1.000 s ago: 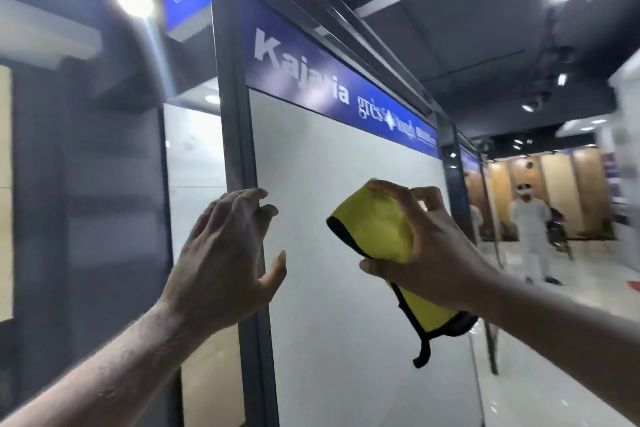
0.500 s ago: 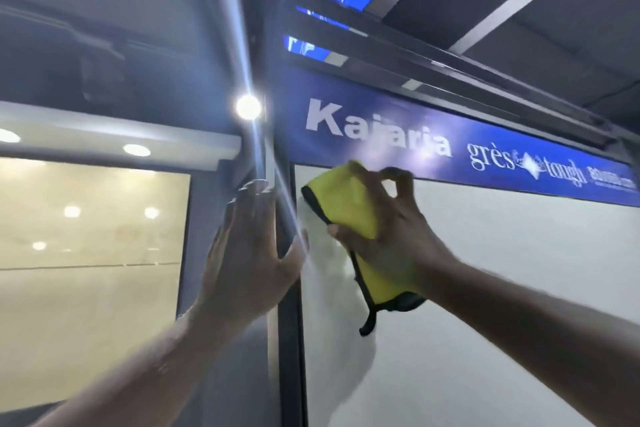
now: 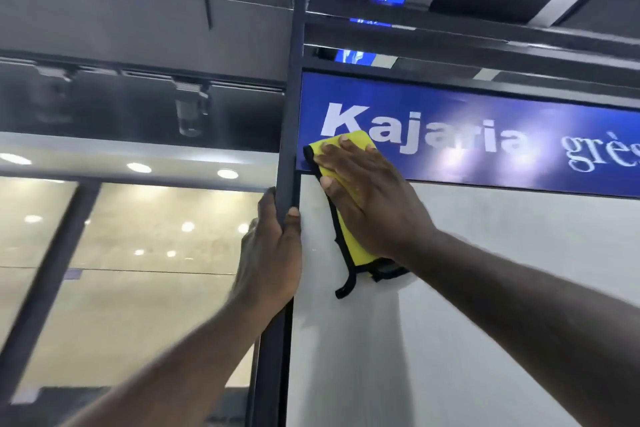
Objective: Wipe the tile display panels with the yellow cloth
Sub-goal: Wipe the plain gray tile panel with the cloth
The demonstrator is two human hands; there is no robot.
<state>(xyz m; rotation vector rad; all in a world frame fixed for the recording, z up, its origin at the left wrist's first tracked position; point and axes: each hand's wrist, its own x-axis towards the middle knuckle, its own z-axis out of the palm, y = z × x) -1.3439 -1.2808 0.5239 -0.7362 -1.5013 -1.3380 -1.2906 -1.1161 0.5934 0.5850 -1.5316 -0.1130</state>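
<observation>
Yellow cloth (image 3: 354, 141), judged soft, light and limp, lies at the top-left corner of the white tile panel (image 3: 485, 270), overlapping the blue sign (image 3: 485, 128), best held under the flat, spread right hand (image 3: 370, 204) pressing it, while the left hand (image 3: 270, 253) grips the dark frame post (image 3: 290, 121).

One head-worn view, close to the white tile panel (image 3: 519, 229), faces forward and upward; blue sign (image 3: 571, 121) at one o'clock.
</observation>
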